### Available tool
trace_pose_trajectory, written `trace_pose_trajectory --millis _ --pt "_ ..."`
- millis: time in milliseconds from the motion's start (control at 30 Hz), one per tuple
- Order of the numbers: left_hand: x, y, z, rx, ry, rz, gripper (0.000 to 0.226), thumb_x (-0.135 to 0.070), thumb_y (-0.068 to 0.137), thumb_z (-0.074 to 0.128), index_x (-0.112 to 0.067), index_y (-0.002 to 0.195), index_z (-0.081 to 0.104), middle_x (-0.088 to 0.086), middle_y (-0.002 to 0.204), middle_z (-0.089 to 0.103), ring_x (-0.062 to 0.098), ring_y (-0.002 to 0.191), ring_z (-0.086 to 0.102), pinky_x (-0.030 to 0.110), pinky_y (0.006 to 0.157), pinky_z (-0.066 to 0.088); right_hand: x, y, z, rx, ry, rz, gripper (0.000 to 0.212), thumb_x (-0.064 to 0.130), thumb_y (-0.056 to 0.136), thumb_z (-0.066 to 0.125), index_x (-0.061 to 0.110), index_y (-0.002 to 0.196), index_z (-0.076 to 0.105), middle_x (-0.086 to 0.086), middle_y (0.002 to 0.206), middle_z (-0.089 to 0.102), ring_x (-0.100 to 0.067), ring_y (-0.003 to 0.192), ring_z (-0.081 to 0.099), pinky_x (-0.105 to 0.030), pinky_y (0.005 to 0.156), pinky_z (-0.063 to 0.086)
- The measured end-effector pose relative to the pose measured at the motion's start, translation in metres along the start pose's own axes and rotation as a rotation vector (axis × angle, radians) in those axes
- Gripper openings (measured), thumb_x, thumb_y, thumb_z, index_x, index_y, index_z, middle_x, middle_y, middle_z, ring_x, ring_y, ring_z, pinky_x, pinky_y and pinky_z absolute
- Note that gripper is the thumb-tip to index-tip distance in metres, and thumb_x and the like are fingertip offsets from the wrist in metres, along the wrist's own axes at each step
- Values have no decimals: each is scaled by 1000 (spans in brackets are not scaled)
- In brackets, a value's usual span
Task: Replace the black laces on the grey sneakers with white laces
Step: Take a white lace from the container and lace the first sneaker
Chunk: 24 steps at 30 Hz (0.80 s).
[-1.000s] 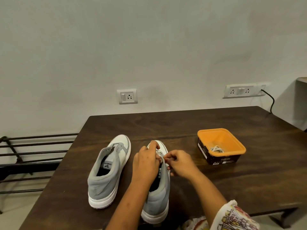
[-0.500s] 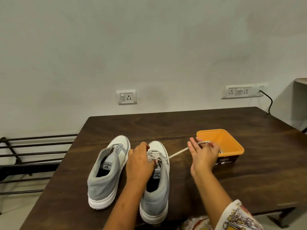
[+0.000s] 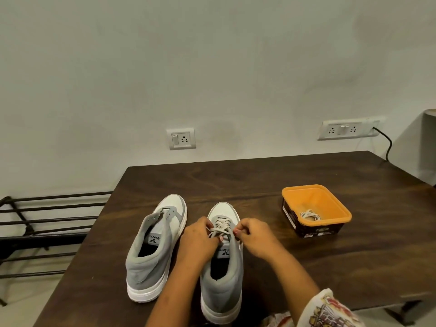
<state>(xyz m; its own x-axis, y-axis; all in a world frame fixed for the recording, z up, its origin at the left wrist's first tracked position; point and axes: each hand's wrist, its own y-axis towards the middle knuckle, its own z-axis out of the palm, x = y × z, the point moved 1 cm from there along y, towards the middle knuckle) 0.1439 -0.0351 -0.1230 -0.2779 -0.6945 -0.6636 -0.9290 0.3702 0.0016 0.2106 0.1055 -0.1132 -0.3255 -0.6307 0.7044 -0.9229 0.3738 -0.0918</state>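
Starting at the left, a metal shoe rack (image 3: 35, 232) stands off the edge of the dark wooden table (image 3: 259, 175). The unlaced sneaker (image 3: 153, 251) sits on the table with its heel toward the person and its toe toward the wall, and its eyelets are bare. Just beside it on the right, the left hand (image 3: 198, 241) curls its fingers in and pinches the white lace (image 3: 220, 226) at the near end of the crossings. The second sneaker (image 3: 223, 279) lies between the two forearms and parallel to the first, with its long axis running straight away from the person. The lace rows cross that axis from the toe end back to roughly mid-tongue. The right hand (image 3: 254, 239) mirrors the left, pinching the other run of lace at the opposite eyelet row. The two hands thus flank the tongue and almost touch over it. The empty eyelets appear to lie on the near side of the hands, toward the ankle opening, so I judge the next threading comes back along the shoe toward the person, and neither hand is clearly closer to it. Well apart to the right, an orange tub (image 3: 339, 208) holds the spare white lace (image 3: 309, 215) in a loose coil, nearer the right hand than the left. No black lace is visible anywhere.
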Motion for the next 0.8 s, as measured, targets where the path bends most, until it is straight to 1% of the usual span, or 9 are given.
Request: trace_pose_trajectory --millis 100,267,333,433,533,600,667,733,800 --pt "1 1 -1 11 -44 -8 23 -25 76 75 -26 89 55 -2 97 65 17 89 61 31 81 51 -3 1 -7 -76 0 37 22 13 97 49 23 78 54 3 80 57 -6 66 48 -10 49 32" --pt "-2 -3 1 23 -75 25 17 -22 80 72 -29 88 59 -3 93 64 14 84 61 27 77 50 -5 0 -18 -414 208 157 17 11 99 43 16 89 56 -4 90 60 -18 81 55 -26 66 39" --pt "-5 -3 4 32 -30 45 15 -25 83 68 -30 95 59 -2 99 63 16 89 60 26 77 47 -5 1 -16 -397 218 182 17 12 100 41 14 93 56 -6 95 60 -21 87 56 -28 69 39" --pt "-5 -2 4 54 -44 47 15 -30 86 65 -26 99 58 -1 100 61 16 91 58 25 75 45 -7 2 -13 -270 220 189 16 16 101 39 14 94 54 -3 89 57 -15 75 51 -26 60 38" --pt "-1 1 -1 108 -163 0 13 -32 85 68 -22 90 59 -4 79 58 8 69 52 17 58 38 -10 2 -14 -170 137 146 14 16 99 43 18 95 56 1 90 58 -13 80 54 -25 66 43" --pt "2 4 -3 174 -282 -39 10 -27 86 68 -21 83 60 -6 64 50 7 56 44 17 52 35 -10 2 -12 -106 69 128 15 17 97 49 23 103 62 4 101 62 -13 93 59 -28 79 48" --pt "2 5 -5 208 -402 -52 9 -20 89 63 -21 81 61 -6 61 47 9 55 43 22 57 38 -9 2 -10 -46 -3 124 14 23 95 54 31 97 65 7 103 66 -11 96 61 -31 86 51" --pt "0 5 -8 184 -483 -35 16 -11 93 56 -21 82 62 -2 64 51 11 58 47 20 57 42 -5 1 -8 -47 -76 121 13 29 92 58 34 83 66 7 95 68 -12 91 62 -35 84 54" --pt "-5 5 -12 134 -517 -5 23 -4 94 50 -20 83 62 1 67 53 12 58 48 16 53 42 -2 1 -9 -123 -179 97 12 31 93 57 32 86 68 4 98 66 -15 98 58 -36 83 53"
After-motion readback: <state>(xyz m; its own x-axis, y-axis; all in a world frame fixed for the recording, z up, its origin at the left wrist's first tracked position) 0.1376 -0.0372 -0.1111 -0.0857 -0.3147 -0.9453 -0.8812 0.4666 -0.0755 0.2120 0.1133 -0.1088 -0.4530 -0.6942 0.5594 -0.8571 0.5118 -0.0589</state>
